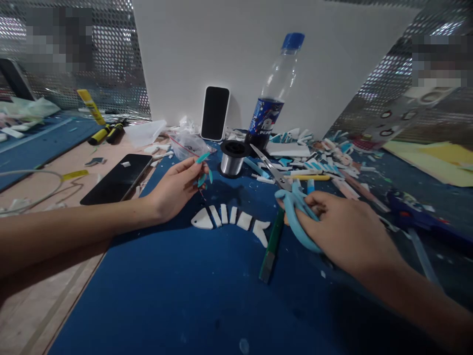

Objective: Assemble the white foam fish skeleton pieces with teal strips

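Pale-blue-handled steel scissors (285, 184) are grasped in my right hand (343, 231); my left hand (181, 185) pinches small turquoise pieces (203, 158) beyond the white, fish-shaped row of segments (233, 215) on the blue mat (177, 296); light pressure, blades clear of fingertips, should serve best.

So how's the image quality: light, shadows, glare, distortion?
Head view: dim, darkest at the lower right of the blue mat; shadow below the wire spool; glints on the Pepsi bottle, its lean possibly wide-angle distortion; white fish pieces legible; pixelated patches in both upper corners.
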A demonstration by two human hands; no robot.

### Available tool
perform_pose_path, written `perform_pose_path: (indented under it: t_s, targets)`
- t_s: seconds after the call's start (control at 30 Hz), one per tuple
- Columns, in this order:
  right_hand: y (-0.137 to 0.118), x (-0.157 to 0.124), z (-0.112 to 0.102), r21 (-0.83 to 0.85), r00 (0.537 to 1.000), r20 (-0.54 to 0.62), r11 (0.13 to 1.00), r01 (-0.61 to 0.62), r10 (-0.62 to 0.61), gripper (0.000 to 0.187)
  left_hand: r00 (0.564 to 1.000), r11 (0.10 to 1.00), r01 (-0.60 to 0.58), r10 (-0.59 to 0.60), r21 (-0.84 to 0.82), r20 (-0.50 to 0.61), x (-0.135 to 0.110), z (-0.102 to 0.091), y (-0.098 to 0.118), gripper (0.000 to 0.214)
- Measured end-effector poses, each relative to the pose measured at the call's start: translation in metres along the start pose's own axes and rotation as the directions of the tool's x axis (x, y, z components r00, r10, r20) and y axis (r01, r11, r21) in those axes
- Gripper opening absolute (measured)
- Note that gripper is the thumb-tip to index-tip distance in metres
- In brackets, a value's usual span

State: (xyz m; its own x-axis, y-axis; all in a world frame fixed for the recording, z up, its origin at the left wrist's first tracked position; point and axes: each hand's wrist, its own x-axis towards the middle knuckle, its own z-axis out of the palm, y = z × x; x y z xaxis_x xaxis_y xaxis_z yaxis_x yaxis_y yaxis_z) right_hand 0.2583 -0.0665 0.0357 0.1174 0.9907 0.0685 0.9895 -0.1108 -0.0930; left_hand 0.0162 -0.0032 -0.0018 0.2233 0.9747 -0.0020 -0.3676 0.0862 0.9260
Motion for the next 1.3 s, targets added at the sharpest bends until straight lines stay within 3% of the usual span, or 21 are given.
perform_pose_path:
  t_s: [0.13, 0.2, 0.23, 0.3, 0.37, 0.4, 0.47, 0.53, 0.63, 0.87, 1.07, 1.13, 1.23, 1.3]
  targets:
    - [0.005, 0.001, 0.006, 0.022, 0.988, -0.138, 0.997, 0.068, -0.064, 0.029, 0.979, 0.963, -0.194, 0.179, 0.186, 0.094, -0.001, -0.005, 0.000, 0.039]
    - [0.007, 0.002, 0.008, 0.019, 0.975, -0.204, 0.995, 0.097, -0.091, 0.031, 0.937, 0.858, -0.348, 0.314, 0.379, 0.150, -0.002, -0.009, 0.002, 0.041]
    - [0.008, 0.002, 0.010, 0.021, 0.970, -0.225, 0.994, 0.104, -0.096, 0.031, 0.899, 0.745, -0.434, 0.392, 0.507, 0.194, -0.002, -0.011, 0.004, 0.038]
    - [0.009, 0.003, 0.011, 0.037, 0.967, -0.235, 0.994, 0.106, -0.094, 0.030, 0.789, 0.376, -0.568, 0.504, 0.733, 0.353, -0.002, -0.014, 0.009, 0.030]
    - [0.009, 0.003, 0.010, 0.044, 0.969, -0.226, 0.993, 0.109, -0.097, 0.029, 0.693, -0.042, -0.611, 0.455, 0.790, 0.560, 0.000, -0.017, 0.013, 0.020]
    - [0.008, 0.002, 0.010, 0.039, 0.970, -0.218, 0.992, 0.116, -0.105, 0.029, 0.672, -0.203, -0.609, 0.382, 0.767, 0.634, 0.002, -0.019, 0.015, 0.016]
    - [0.007, 0.001, 0.007, 0.033, 0.972, -0.201, 0.991, 0.134, -0.124, 0.028, 0.674, -0.393, -0.602, 0.216, 0.695, 0.706, 0.006, -0.022, 0.018, 0.013]
    - [0.005, -0.001, 0.005, 0.045, 0.974, -0.176, 0.988, 0.150, -0.140, 0.028, 0.691, -0.474, -0.601, 0.097, 0.644, 0.716, 0.010, -0.025, 0.019, 0.014]
    - [0.005, -0.003, 0.004, 0.070, 0.974, -0.161, 0.983, 0.170, -0.157, 0.029, 0.679, -0.485, -0.640, 0.007, 0.596, 0.735, 0.016, -0.029, 0.019, 0.020]
    - [0.008, -0.003, 0.009, 0.091, 0.944, -0.239, 0.963, 0.253, -0.226, 0.032, 0.589, -0.489, -0.754, -0.204, 0.439, 0.782, 0.021, -0.026, 0.022, 0.010]
    - [0.006, -0.006, 0.008, 0.142, 0.932, -0.266, 0.947, 0.289, -0.244, 0.029, 0.557, -0.343, -0.812, -0.212, 0.472, 0.803, 0.024, -0.028, 0.023, 0.019]
    - [0.005, -0.006, 0.007, 0.157, 0.929, -0.273, 0.941, 0.299, -0.250, 0.028, 0.604, -0.197, -0.792, -0.117, 0.578, 0.788, 0.024, -0.028, 0.022, 0.021]
    - [0.005, -0.007, 0.007, 0.186, 0.930, -0.257, 0.931, 0.314, -0.263, 0.026, 0.721, 0.063, -0.693, 0.069, 0.718, 0.690, 0.022, -0.026, 0.020, 0.018]
    - [0.004, -0.009, 0.007, 0.197, 0.925, -0.255, 0.921, 0.335, -0.282, 0.025, 0.768, 0.144, -0.640, 0.152, 0.755, 0.622, 0.020, -0.023, 0.020, 0.016]
